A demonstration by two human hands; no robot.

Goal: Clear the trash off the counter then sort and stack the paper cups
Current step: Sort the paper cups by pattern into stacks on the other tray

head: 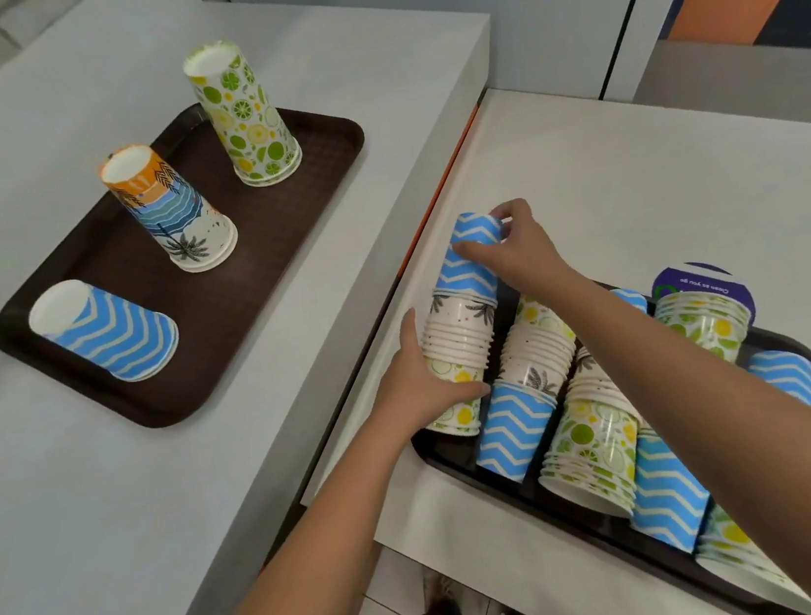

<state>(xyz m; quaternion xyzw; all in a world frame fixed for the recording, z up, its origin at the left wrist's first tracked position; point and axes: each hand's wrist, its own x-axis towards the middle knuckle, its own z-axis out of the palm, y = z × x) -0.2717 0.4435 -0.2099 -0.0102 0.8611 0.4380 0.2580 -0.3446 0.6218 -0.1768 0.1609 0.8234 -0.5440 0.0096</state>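
On the right counter a dark tray [450, 448] holds several mixed stacks of upside-down paper cups. My left hand [415, 378] grips the leftmost mixed stack [459, 339] around its ribbed rims. My right hand [522, 248] is closed on the blue zigzag cup [472, 260] at the top of that stack. On the left counter a second brown tray [277, 210] carries three sorted upside-down stacks: blue zigzag [110, 335], orange beach with palm [171, 209] and lime-lemon [244, 114].
A purple-and-white label card [696, 276] stands behind the right tray. An orange-edged step separates the higher left counter [87, 530] from the lower right counter [635, 184]. A wall panel and an orange door lie beyond. My denim-clad legs show below.
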